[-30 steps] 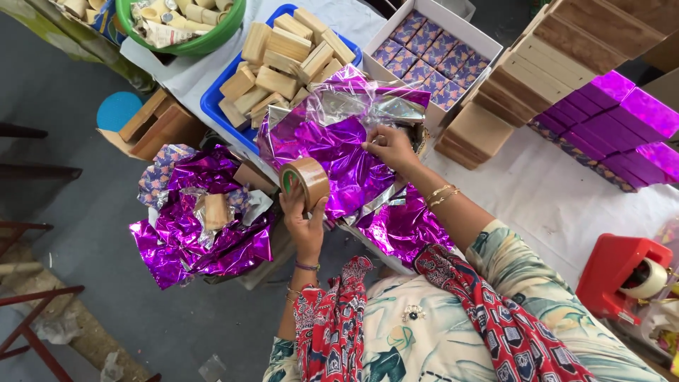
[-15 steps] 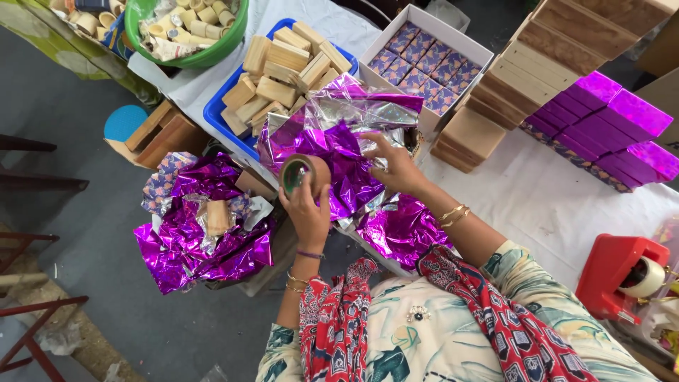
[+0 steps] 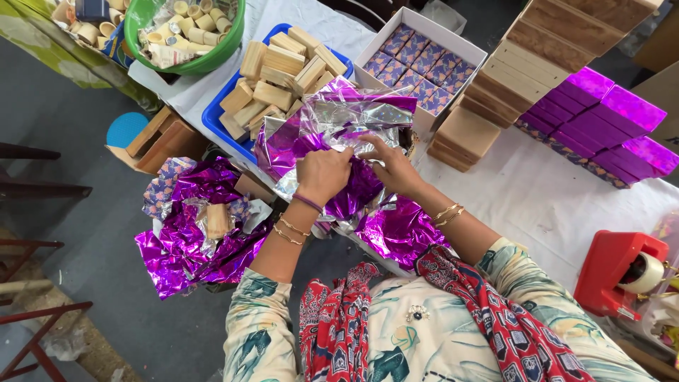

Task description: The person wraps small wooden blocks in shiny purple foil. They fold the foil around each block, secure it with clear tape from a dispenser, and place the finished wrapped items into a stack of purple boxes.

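So both hands sit on the purple foil sheet (image 3: 332, 134), bunched up at the table edge right in front of me. My left hand (image 3: 323, 173) is closed down on the crumpled middle, pinning it; what's under the palm I can't tell. My right hand (image 3: 390, 166) pinches a silver-backed fold to pull it over. Blue tray of wooden blocks (image 3: 279, 71) just behind, within reach. White box of patterned packs (image 3: 424, 67) beyond. Red tape dispenser (image 3: 622, 272) off right.
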